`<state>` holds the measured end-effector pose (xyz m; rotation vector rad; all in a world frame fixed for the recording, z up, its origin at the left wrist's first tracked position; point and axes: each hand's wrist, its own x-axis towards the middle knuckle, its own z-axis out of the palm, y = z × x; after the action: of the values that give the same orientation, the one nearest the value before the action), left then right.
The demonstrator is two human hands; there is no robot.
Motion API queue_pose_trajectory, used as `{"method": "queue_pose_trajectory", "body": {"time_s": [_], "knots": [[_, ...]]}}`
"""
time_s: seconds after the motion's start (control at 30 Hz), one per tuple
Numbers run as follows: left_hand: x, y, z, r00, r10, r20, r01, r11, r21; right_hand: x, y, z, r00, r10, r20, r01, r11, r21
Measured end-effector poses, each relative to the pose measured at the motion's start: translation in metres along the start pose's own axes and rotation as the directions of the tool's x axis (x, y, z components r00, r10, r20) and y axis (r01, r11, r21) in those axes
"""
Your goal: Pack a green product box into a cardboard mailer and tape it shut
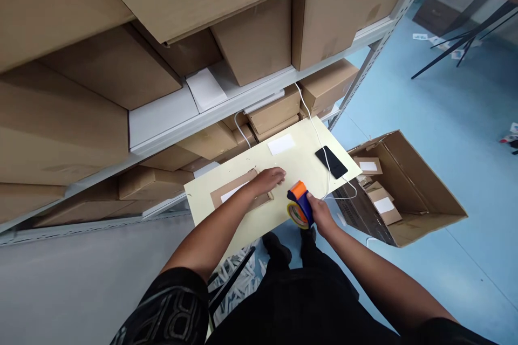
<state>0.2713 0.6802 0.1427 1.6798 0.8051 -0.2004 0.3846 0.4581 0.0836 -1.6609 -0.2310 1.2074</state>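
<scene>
My left hand (267, 179) lies flat, fingers stretched out, on a small flat cardboard parcel (230, 194) that rests on a pale yellow board (259, 161). My right hand (319, 213) grips an orange and blue tape dispenser (299, 206) with a roll of tape, held at the board's near edge, just right of the parcel. A white label (281, 144) and a black phone (331, 161) with a white cable (311, 118) lie further back on the board.
Metal shelving (170, 118) packed with brown cardboard boxes fills the left and top. An open cardboard box (404, 188) with several small labelled parcels sits on the blue floor at the right. White paper strips (238, 275) litter the floor near my feet.
</scene>
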Motion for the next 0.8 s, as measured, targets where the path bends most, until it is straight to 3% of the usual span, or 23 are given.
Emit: {"method": "queue_pose_trajectory", "body": {"time_s": [0.03,0.07,0.13,0.2,0.3,0.4,0.47,0.53,0.6,0.67,0.73,0.8], "knots": [[-0.006,-0.004,-0.004,0.982,0.088,-0.165,-0.065,0.988,0.141,0.01,0.0,0.002,0.995,-0.095,-0.042,0.085,0.975,-0.205],[-0.013,-0.01,-0.007,0.932,0.192,-0.306,-0.106,0.955,0.278,0.021,0.0,0.005,0.977,-0.206,-0.059,0.163,0.893,-0.42],[-0.032,-0.025,-0.011,0.823,0.343,-0.452,-0.123,0.886,0.447,0.042,0.0,0.015,0.918,-0.396,-0.001,0.262,0.61,-0.747],[-0.053,-0.044,-0.01,0.765,0.42,-0.488,-0.111,0.833,0.543,0.058,0.004,0.027,0.871,-0.477,0.115,0.307,0.348,-0.886],[-0.082,-0.075,-0.005,0.756,0.456,-0.47,-0.044,0.751,0.658,0.07,0.009,0.04,0.857,-0.461,0.231,0.333,0.153,-0.931],[-0.102,-0.105,-0.004,0.695,0.423,-0.581,0.123,0.727,0.676,0.068,0.006,0.025,0.819,-0.495,0.289,0.388,0.106,-0.916],[-0.109,-0.125,-0.006,0.631,0.373,-0.68,0.242,0.738,0.63,0.069,-0.003,-0.007,0.785,-0.563,0.26,0.387,0.117,-0.915],[-0.113,-0.142,-0.008,0.59,0.324,-0.739,0.315,0.751,0.581,0.078,-0.016,-0.049,0.773,-0.621,0.128,0.278,0.15,-0.949],[-0.115,-0.155,-0.008,0.582,0.3,-0.756,0.331,0.761,0.557,0.094,-0.026,-0.09,0.787,-0.617,0.03,0.156,0.152,-0.976],[-0.114,-0.164,-0.006,0.585,0.303,-0.752,0.31,0.773,0.553,0.112,-0.031,-0.12,0.837,-0.543,0.068,0.144,0.098,-0.985],[-0.112,-0.17,-0.005,0.586,0.319,-0.745,0.28,0.783,0.555,0.128,-0.028,-0.135,0.87,-0.475,0.133,0.178,0.05,-0.983],[-0.111,-0.172,-0.004,0.583,0.334,-0.74,0.262,0.785,0.561,0.137,-0.023,-0.141,0.87,-0.469,0.15,0.188,0.036,-0.981]]}}
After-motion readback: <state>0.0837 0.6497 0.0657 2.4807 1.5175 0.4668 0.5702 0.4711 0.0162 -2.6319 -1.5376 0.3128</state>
